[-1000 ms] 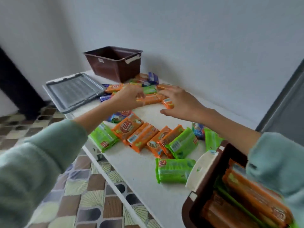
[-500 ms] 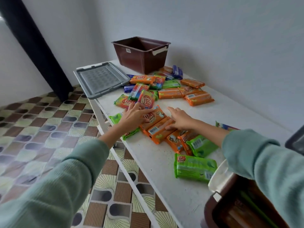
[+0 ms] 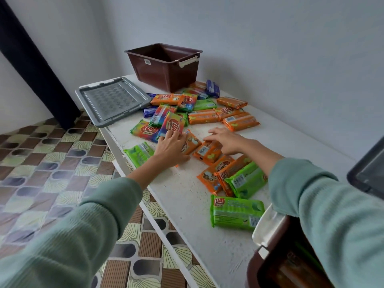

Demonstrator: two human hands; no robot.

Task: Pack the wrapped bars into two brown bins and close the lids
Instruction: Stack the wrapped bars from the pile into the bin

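Hands (image 3: pixel 199 146) flat on bars (image 3: pixel 207 152), mid-table (image 3: pixel 187 196).

Wrapped bars (image 3: pixel 203 117): glossy plastic film. Far brown bin (image 3: pixel 164 66): smooth plastic, slight sheen. Grey lid (image 3: pixel 113 100): matt plastic, dimpled grid. Table (image 3: pixel 187 196): white, rough, speckled. Sleeves (image 3: pixel 83 225): soft ribbed cloth.
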